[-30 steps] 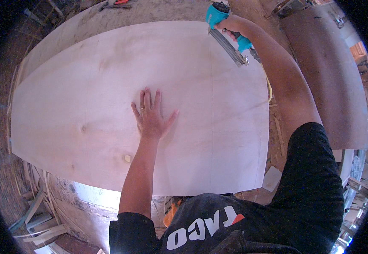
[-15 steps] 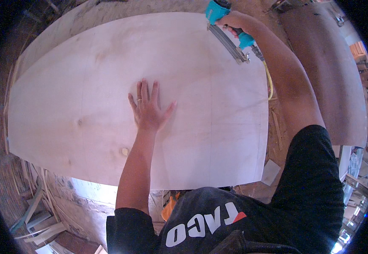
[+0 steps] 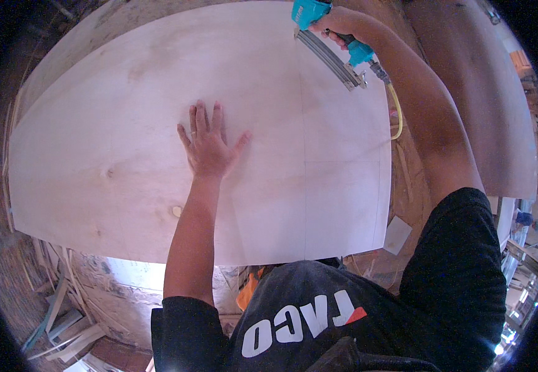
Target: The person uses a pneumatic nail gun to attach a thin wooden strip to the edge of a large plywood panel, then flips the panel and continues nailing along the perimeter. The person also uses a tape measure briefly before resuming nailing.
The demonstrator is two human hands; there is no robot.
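A large pale plywood sheet (image 3: 262, 204) with thin straight pencil lines spreads before me. My left hand (image 3: 210, 149) lies flat on its middle, palm down with the fingers spread. At the far right edge of the sheet, my right hand (image 3: 337, 28) is wrapped round the handle of a teal nail gun (image 3: 310, 13). The gun's long grey magazine (image 3: 329, 59) slants over the sheet toward me. A yellow air hose (image 3: 397, 111) runs from the handle's end down past the sheet's edge. The gun's nose is hidden.
A brown curved panel (image 3: 473, 105) stands to the right. Wood offcuts (image 3: 74, 341) lie on the floor at the lower left. A small pale board piece (image 3: 398, 235) lies near the sheet's right front corner. Something orange (image 3: 248, 291) shows beside my body.
The view has shifted a little, so the sheet's far edge sits higher. The nail gun appears slightly farther left along the far edge. My left hand stays flat on the sheet.
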